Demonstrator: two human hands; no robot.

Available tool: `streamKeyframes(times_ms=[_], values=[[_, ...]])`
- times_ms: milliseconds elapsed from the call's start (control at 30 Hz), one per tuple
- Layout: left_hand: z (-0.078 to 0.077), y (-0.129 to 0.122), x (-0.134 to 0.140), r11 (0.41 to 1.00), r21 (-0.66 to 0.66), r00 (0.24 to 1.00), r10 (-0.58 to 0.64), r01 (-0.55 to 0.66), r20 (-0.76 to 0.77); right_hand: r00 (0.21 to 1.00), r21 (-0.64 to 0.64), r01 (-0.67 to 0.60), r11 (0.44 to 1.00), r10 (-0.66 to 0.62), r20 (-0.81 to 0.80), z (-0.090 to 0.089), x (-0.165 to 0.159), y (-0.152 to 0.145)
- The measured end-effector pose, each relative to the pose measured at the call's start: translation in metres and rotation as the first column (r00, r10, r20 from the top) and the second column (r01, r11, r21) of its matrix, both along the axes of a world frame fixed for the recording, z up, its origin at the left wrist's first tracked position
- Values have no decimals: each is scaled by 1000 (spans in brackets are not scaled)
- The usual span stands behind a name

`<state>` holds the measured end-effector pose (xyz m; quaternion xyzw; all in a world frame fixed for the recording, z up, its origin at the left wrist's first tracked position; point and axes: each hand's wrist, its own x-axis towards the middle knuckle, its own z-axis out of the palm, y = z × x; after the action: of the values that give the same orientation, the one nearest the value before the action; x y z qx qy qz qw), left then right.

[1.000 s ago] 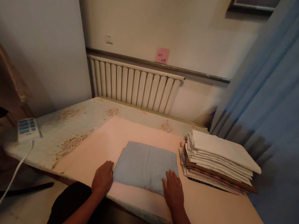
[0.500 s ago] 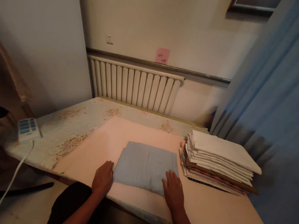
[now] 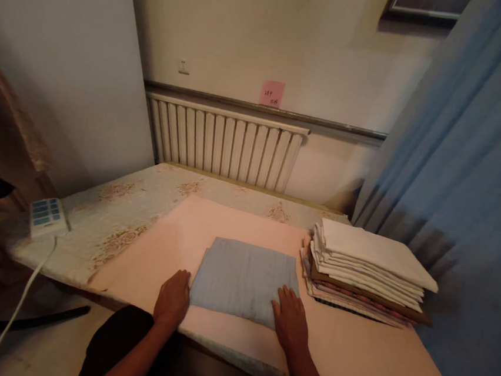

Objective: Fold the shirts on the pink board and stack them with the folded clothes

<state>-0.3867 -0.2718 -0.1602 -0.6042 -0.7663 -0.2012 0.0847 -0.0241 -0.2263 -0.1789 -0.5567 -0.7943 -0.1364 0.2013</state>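
Observation:
A folded light blue cloth (image 3: 244,279) lies flat on a pink sheet (image 3: 170,233) that covers part of the table. My left hand (image 3: 172,299) rests at the cloth's left edge, palm down, its fingers lying on the sheet and its thumb side against the cloth. Over the cloth's right front corner lies my right hand (image 3: 291,319), fingers stretched forward and slightly apart. Neither hand lifts the cloth. To the right is a stack of folded fabrics (image 3: 372,259), white ones on top and brown, reddish and patterned ones below.
A floral tablecloth (image 3: 119,217) shows beyond the pink sheet. On the left a white power strip (image 3: 48,217) sits at the table's edge, its cord hanging down. Behind stand a radiator (image 3: 228,141) and a wall; a blue curtain (image 3: 467,191) hangs at the right.

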Motion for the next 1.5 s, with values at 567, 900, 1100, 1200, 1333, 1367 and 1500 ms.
streamKeyframes(times_ms=[567, 900, 1100, 1200, 1333, 1367, 1500], values=[[-6, 2, -3, 1000, 26, 999, -6, 7, -36, 1000, -28, 19, 999, -20, -19, 4, -1, 0], [-4, 2, -2, 1000, 23, 1000, -9, 10, -25, 999, -27, 20, 999, -21, -30, 0, -1, 1], [-2, 1, -1, 1000, -2, 1000, 7, -7, -25, 998, -16, -5, 1000, 5, -59, -1, 0, 1], [-2, 1, -2, 1000, -5, 1000, 2, -2, -19, 998, -16, 7, 1000, -8, -58, 0, 0, 1], [-1, 1, -1, 1000, -9, 1000, -1, 1, -12, 999, -12, 0, 1000, -1, -45, 0, 0, 1], [-1, 1, -1, 1000, -10, 1000, -1, 1, -11, 999, -11, -2, 1000, 2, -45, 0, 0, 1], [0, 0, 0, 1000, -3, 1000, 5, -5, -11, 999, 2, -2, 1000, 2, -51, -1, 0, 1]])
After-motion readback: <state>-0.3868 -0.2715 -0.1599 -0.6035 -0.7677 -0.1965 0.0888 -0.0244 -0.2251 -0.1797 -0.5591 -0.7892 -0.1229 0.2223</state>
